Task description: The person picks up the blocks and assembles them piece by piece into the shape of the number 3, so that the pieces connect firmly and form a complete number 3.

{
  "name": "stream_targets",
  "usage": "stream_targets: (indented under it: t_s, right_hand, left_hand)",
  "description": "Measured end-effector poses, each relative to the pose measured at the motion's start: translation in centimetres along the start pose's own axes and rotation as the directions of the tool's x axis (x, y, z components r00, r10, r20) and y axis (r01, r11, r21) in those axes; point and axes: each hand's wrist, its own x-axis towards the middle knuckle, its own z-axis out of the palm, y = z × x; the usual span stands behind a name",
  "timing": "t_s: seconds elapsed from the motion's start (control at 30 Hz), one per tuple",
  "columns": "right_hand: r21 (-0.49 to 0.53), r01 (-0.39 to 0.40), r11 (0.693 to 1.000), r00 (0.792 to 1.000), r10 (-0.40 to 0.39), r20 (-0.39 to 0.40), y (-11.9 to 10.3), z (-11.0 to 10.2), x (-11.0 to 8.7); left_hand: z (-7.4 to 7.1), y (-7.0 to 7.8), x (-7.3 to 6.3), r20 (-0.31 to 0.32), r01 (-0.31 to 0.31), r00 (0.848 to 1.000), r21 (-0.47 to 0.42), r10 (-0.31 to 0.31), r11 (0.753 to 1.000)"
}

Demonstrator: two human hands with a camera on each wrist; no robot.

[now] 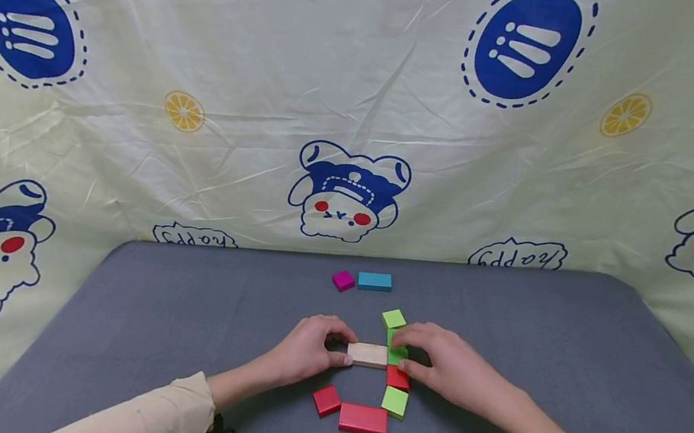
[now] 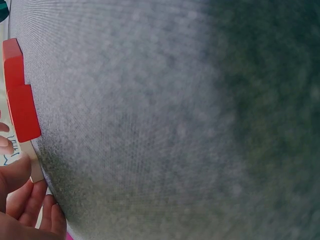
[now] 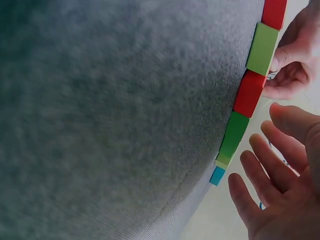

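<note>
A plain wooden block (image 1: 369,355) lies on the table, its left end pinched between the thumb and fingers of my left hand (image 1: 312,350). Its right end meets a column of blocks: a green block (image 1: 396,355), a red block (image 1: 397,378) below that, then a light green block (image 1: 394,401). My right hand (image 1: 453,363) hovers at the green block, thumb and fingertips close to its right side and top. Seen from the right wrist, that hand's fingers (image 3: 262,170) are spread and relaxed, with nothing between them. Another light green block (image 1: 394,318) tops the column, turned slightly.
Nearest me lie a long red block (image 1: 363,420) and a smaller tilted red block (image 1: 326,400). Farther back are a magenta block (image 1: 343,281) and a blue block (image 1: 374,282). A printed cloth (image 1: 375,59) hangs behind the grey table (image 1: 158,338).
</note>
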Motion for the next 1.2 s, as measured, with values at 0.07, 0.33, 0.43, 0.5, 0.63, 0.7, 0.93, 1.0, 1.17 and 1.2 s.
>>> stream_targets:
  t_s: [0.07, 0.33, 0.43, 0.5, 0.63, 0.7, 0.93, 1.0, 1.17, 1.2]
  right_hand:
    - [0.001, 0.003, 1.000, 1.000, -0.003, 0.011, -0.04, 0.04, -0.12]
    - [-0.020, 0.001, 1.000, 0.999, 0.000, 0.037, -0.01, 0.27, -0.34]
    - [-0.037, 0.015, 0.999, 1.000, -0.014, 0.020, -0.05, 0.46, -0.51]
    - [-0.045, 0.026, 0.999, 1.000, -0.026, 0.006, -0.07, 0.59, -0.59]
    - [-0.037, 0.033, 0.999, 0.999, -0.033, -0.008, -0.19, 0.80, -0.66]
    - [-0.036, 0.029, 0.999, 1.000, -0.029, -0.010, -0.24, 0.81, -0.69]
    - [-0.067, 0.032, 0.997, 0.999, -0.032, 0.008, -0.58, 0.67, -0.62]
    - [-0.072, 0.039, 0.997, 0.999, -0.038, 0.014, -0.62, 0.61, -0.60]
    - [-0.084, 0.051, 0.995, 0.999, -0.050, 0.015, -0.61, 0.61, -0.62]
    - [-0.086, 0.052, 0.995, 0.999, -0.051, 0.015, -0.59, 0.62, -0.62]
  left_hand:
    - [-0.01, -0.04, 0.02, 0.002, -0.003, 1.000, -0.001, 0.003, 1.000]
    - [0.06, -0.18, 0.04, 0.006, -0.002, 1.000, -0.018, 0.002, 1.000]
    - [0.11, -0.20, 0.05, 0.003, -0.005, 1.000, -0.017, 0.005, 1.000]
    - [0.11, -0.20, 0.03, 0.002, -0.008, 1.000, -0.013, 0.008, 1.000]
    - [-0.06, -0.18, 0.05, 0.012, -0.005, 1.000, 0.005, 0.005, 1.000]
    - [-0.21, -0.11, 0.19, 0.025, -0.005, 1.000, 0.015, 0.005, 1.000]
    - [-0.44, 0.10, 0.30, 0.064, -0.004, 0.998, 0.033, 0.002, 0.999]
    - [-0.40, 0.15, 0.28, 0.072, -0.005, 0.997, 0.034, 0.003, 0.999]
    - [-0.61, 0.30, 0.51, 0.089, 0.002, 0.996, 0.007, -0.002, 1.000]
    - [-0.75, 0.34, 0.59, 0.090, 0.005, 0.996, 0.004, -0.006, 1.000]
